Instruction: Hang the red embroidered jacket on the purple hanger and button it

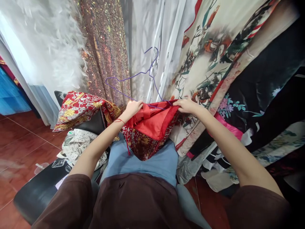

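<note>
A red brocade garment [152,140] with gold and silver patterns and a plain red lining lies over my lap, its edge held up at both ends. My left hand [133,108] is closed on the garment's left edge. At its right edge my right hand [184,105] pinches the cloth. Between my hands a purple wire hanger [138,74] stands with its hook up, its lower bar against the red lining. A red cord hangs from the garment's left side.
Another red-and-gold brocade piece [78,109] drapes over a black chair at the left. White dotted cloth [79,143] lies on a black seat [35,190]. Hanging in front are a sequined garment [107,41], white feathers [50,38] and a floral garment [205,47].
</note>
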{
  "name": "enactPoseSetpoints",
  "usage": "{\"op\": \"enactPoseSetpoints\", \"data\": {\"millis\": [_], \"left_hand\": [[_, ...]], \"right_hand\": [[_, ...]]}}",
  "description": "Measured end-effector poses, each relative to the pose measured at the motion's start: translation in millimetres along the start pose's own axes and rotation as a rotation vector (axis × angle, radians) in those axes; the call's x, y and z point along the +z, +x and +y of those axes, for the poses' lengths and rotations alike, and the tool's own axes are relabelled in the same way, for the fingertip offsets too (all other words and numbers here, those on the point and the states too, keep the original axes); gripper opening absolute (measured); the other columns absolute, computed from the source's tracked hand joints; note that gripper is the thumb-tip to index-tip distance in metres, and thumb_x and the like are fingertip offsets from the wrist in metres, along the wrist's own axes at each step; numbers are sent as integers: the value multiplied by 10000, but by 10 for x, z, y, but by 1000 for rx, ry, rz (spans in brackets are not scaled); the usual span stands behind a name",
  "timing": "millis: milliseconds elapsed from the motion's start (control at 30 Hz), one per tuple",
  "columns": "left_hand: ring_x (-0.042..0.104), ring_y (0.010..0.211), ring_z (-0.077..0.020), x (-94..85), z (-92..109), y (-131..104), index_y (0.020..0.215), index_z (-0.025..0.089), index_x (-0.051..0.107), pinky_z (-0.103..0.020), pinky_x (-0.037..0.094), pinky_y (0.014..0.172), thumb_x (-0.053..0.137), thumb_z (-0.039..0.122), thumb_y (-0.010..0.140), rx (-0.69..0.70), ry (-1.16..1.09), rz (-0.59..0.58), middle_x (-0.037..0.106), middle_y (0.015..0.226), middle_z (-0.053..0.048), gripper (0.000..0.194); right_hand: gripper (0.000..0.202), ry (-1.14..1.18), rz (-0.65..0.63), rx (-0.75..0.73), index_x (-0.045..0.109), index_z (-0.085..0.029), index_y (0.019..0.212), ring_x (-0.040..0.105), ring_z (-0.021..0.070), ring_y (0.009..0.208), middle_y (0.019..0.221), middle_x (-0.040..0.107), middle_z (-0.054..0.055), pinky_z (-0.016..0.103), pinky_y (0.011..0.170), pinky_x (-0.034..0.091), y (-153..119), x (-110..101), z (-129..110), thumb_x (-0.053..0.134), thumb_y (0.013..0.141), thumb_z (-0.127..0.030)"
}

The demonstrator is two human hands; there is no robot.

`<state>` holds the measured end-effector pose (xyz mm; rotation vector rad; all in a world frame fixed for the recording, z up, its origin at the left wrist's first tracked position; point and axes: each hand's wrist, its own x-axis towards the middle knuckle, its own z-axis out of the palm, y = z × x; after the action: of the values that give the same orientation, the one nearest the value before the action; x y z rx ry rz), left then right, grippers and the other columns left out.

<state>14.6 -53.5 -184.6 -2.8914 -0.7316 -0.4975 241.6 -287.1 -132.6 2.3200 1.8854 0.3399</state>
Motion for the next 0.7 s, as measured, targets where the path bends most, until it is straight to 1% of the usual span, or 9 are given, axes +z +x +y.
{"op": "enactPoseSetpoints", "data": {"millis": [133,200,300,367,433,500,567,633,700], "left_hand": [[709,1021,-294,-14,191,-33,1196,188,632,-342,480,826,320,386,1050,4,-23,14,736,1069,-166,397],[713,1007,-289,-14,273,-54,1202,183,627,-335,478,819,322,392,1051,-5,-47,26,738,1063,-166,399],[710,1016,-275,-18,302,-71,1219,194,613,-318,477,813,334,399,1049,-30,-91,32,737,1062,-154,385],[707,1032,-276,-28,269,-72,1230,203,605,-314,478,813,352,401,1045,-50,-104,31,737,1067,-147,371],[708,1037,-282,-41,215,-74,1254,202,592,-314,482,809,362,399,1041,-60,-112,34,737,1067,-144,370],[711,1035,-288,-43,150,-88,1338,187,538,-319,488,811,369,388,1038,-66,-136,63,739,1062,-147,399],[712,1042,-286,-20,68,-126,1458,150,414,-321,496,827,397,378,1029,-86,-182,115,736,1076,-157,486],[708,1066,-278,37,-35,-198,1528,112,286,-314,503,859,458,376,1006,-121,-233,157,722,1133,-170,609],[682,1140,-276,124,-150,-305,1542,95,246,-310,507,913,531,379,973,-125,-253,186,674,1254,-199,697]], "right_hand": [[288,36,110,6,640,-238,940,615,279,913,897,714,68,531,999,313,248,-278,-187,435,763,-139],[312,89,189,-10,644,-238,979,605,286,944,965,702,83,511,989,341,366,-313,-289,422,783,-138],[310,211,332,-55,640,-216,997,569,299,1092,1167,637,134,461,963,408,483,-228,-393,407,803,-152],[281,290,384,-41,612,-206,1000,576,283,1058,1122,629,139,423,928,448,511,-138,-436,392,828,-175],[242,337,381,-9,567,-208,1007,593,265,946,984,640,111,395,876,471,503,-66,-467,367,871,-207],[212,348,367,3,527,-214,1013,598,256,869,902,637,86,380,841,478,467,-18,-483,345,909,-239],[214,345,391,6,502,-213,1063,610,255,846,901,638,83,379,833,483,414,19,-478,342,926,-255],[265,376,448,26,472,-197,1156,620,254,810,921,645,89,379,805,491,361,54,-451,359,926,-264],[345,422,488,37,442,-176,1245,625,254,774,934,660,95,377,772,497,325,82,-414,381,921,-275]]}}
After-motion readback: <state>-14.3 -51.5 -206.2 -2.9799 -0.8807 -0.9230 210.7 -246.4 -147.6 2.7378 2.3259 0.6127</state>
